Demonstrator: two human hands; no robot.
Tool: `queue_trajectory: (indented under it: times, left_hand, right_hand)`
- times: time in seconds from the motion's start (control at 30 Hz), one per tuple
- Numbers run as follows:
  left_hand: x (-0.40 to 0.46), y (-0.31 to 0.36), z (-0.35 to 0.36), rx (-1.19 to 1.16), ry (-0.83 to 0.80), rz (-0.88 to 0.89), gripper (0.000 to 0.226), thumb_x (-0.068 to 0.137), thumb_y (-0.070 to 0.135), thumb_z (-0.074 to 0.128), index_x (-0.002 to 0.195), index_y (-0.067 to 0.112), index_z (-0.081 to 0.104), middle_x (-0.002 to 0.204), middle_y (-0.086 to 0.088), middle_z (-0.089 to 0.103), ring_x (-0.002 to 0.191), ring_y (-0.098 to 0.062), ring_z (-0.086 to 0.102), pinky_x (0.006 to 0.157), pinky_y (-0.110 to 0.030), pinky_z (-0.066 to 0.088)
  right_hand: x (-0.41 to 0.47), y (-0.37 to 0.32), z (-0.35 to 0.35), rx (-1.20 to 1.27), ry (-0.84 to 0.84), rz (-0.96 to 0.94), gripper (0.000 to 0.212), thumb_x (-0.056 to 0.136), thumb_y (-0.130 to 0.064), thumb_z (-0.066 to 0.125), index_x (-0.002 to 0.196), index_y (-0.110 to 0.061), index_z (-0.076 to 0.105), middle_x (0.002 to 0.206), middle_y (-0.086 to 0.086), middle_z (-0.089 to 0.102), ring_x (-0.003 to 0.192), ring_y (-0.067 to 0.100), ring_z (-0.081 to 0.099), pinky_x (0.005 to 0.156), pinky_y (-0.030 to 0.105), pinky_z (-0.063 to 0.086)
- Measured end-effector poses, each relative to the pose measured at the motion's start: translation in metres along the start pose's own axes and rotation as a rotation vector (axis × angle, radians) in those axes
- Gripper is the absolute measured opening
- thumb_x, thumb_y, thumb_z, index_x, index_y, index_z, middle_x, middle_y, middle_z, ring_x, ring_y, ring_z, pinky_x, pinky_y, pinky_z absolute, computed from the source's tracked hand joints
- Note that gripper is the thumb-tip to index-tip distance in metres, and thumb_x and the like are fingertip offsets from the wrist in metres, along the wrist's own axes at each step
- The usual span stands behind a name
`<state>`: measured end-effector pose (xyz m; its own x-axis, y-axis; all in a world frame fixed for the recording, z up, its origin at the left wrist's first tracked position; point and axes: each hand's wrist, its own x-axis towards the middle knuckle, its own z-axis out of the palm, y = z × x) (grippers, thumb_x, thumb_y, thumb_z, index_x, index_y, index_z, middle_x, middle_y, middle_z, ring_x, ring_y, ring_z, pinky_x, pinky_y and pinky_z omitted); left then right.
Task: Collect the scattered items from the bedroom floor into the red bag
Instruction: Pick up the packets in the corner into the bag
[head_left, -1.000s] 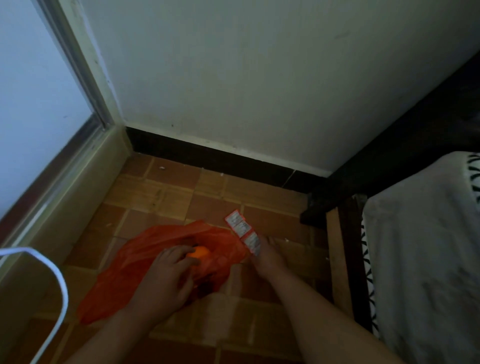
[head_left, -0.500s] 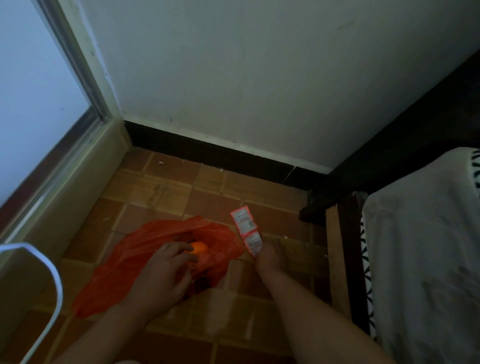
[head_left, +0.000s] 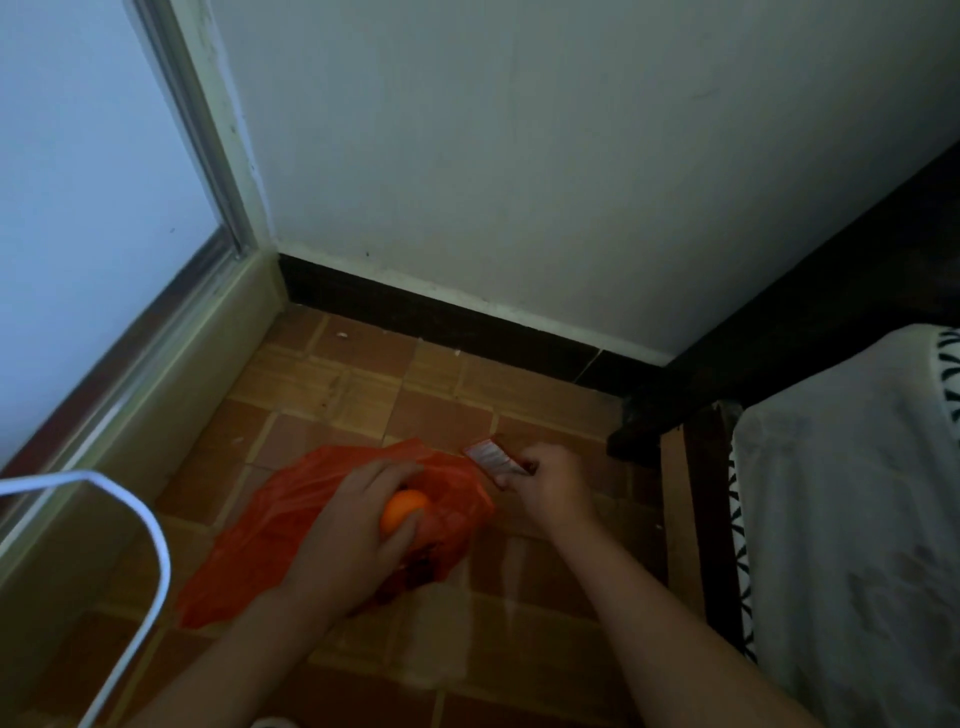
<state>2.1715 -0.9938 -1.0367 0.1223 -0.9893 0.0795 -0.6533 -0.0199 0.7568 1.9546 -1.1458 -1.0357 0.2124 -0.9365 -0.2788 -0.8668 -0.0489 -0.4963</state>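
Both hands busy at the red bag

Head view: red bag (head_left: 291, 525) lies crumpled on the tiled floor (head_left: 353, 384), in the corner between the window sill and the bed. Left hand (head_left: 358, 525) sits on top of the bag, fingers curled round an orange ball (head_left: 402, 509); ball is over the bag's right part, whether it is inside the bag or just above it I cannot tell. Right hand (head_left: 553, 486) is just right of the bag, pinching a strip of small packets (head_left: 493, 457) with thumb and fingers. The strip is red-edged with pale middle, sticks out up-left from the hand, its free end near the bag's upper right edge; touching the bag or not, cannot tell. Dark patch shows at the bag's lower right edge, too dim to name. Both forearms come in from the bottom of the frame. Bed (head_left: 852, 519) with pale sheet and black-and-white patterned trim is right of the bag, dark wooden frame (head_left: 701, 525) between them. White cord (head_left: 150, 540) loops left of the bag, close to the camera. Dark skirting board (head_left: 441, 322) runs along the wall beyond the bag. Window (head_left: 78, 208) is far left of the bag.
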Motion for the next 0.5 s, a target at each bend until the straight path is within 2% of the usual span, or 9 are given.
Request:
queue_trajectory:
  times: [0.03, 0.13, 0.23, 0.3, 0.33, 0.4, 0.47, 0.5]
  left_hand:
    - [0.003, 0.006, -0.003, -0.027, 0.008, -0.008, 0.051, 0.094, 0.034, 0.072, 0.141, 0.037, 0.053, 0.138, 0.019, 0.053, 0.131, -0.001, 0.047, 0.111, -0.028, 0.042]
    - [0.009, 0.021, -0.015, -0.07, 0.04, -0.029, 0.061, 0.095, 0.043, 0.07, 0.15, 0.039, 0.045, 0.144, 0.019, 0.048, 0.135, 0.002, 0.043, 0.111, -0.022, 0.038]
    - [0.012, 0.028, -0.026, -0.081, 0.077, -0.042, 0.065, 0.095, 0.047, 0.07, 0.153, 0.04, 0.041, 0.144, 0.026, 0.046, 0.135, 0.009, 0.041, 0.108, -0.012, 0.035]
    - [0.013, 0.029, -0.028, -0.092, 0.107, -0.033, 0.06, 0.095, 0.043, 0.071, 0.15, 0.038, 0.046, 0.139, 0.027, 0.049, 0.131, 0.01, 0.045, 0.104, -0.008, 0.036]
    - [0.012, 0.027, -0.028, -0.105, 0.116, -0.027, 0.054, 0.096, 0.04, 0.071, 0.146, 0.037, 0.05, 0.136, 0.025, 0.053, 0.127, 0.008, 0.05, 0.102, -0.01, 0.039]
    - [0.008, 0.02, -0.025, -0.128, 0.121, -0.047, 0.037, 0.097, 0.041, 0.068, 0.133, 0.035, 0.062, 0.123, 0.021, 0.065, 0.114, 0.004, 0.062, 0.095, -0.024, 0.052]
    - [0.002, 0.01, -0.021, -0.11, 0.125, -0.111, 0.028, 0.095, 0.051, 0.062, 0.115, 0.034, 0.07, 0.103, 0.017, 0.073, 0.095, 0.0, 0.068, 0.08, -0.038, 0.057]
    - [-0.001, 0.006, -0.021, -0.102, 0.13, -0.141, 0.028, 0.093, 0.055, 0.06, 0.108, 0.034, 0.071, 0.096, 0.017, 0.074, 0.088, 0.0, 0.069, 0.074, -0.04, 0.057]
  right_hand:
    - [-0.002, -0.011, -0.01, -0.038, 0.018, -0.04, 0.015, 0.081, -0.023, 0.085, 0.089, -0.011, 0.08, 0.079, -0.002, 0.064, 0.078, 0.017, 0.061, 0.067, 0.028, 0.044]
    - [-0.017, -0.045, -0.036, -0.163, 0.041, -0.17, 0.016, 0.087, -0.033, 0.08, 0.098, -0.021, 0.079, 0.099, -0.006, 0.067, 0.096, 0.014, 0.062, 0.085, 0.036, 0.053]
    - [-0.031, -0.071, -0.046, -0.157, 0.022, -0.317, 0.013, 0.089, -0.033, 0.078, 0.096, -0.022, 0.079, 0.098, -0.007, 0.065, 0.093, 0.012, 0.061, 0.082, 0.036, 0.053]
    - [-0.038, -0.082, -0.044, -0.129, -0.01, -0.404, 0.01, 0.087, -0.029, 0.079, 0.092, -0.02, 0.08, 0.092, -0.005, 0.065, 0.089, 0.014, 0.062, 0.08, 0.037, 0.052]
    - [-0.041, -0.088, -0.04, -0.103, -0.031, -0.449, 0.009, 0.084, -0.026, 0.081, 0.09, -0.02, 0.081, 0.09, -0.005, 0.066, 0.088, 0.015, 0.063, 0.079, 0.037, 0.051]
    - [-0.046, -0.093, -0.027, -0.079, -0.092, -0.508, 0.008, 0.08, -0.023, 0.081, 0.087, -0.02, 0.08, 0.086, -0.007, 0.064, 0.086, 0.018, 0.065, 0.076, 0.037, 0.051]
    - [-0.05, -0.094, -0.017, -0.071, -0.073, -0.52, 0.012, 0.076, -0.024, 0.082, 0.083, -0.022, 0.073, 0.083, -0.012, 0.058, 0.082, 0.016, 0.062, 0.071, 0.036, 0.047]
    - [-0.051, -0.093, -0.013, -0.045, -0.034, -0.493, 0.02, 0.074, -0.025, 0.084, 0.084, -0.024, 0.066, 0.083, -0.014, 0.055, 0.079, 0.013, 0.059, 0.068, 0.033, 0.045]
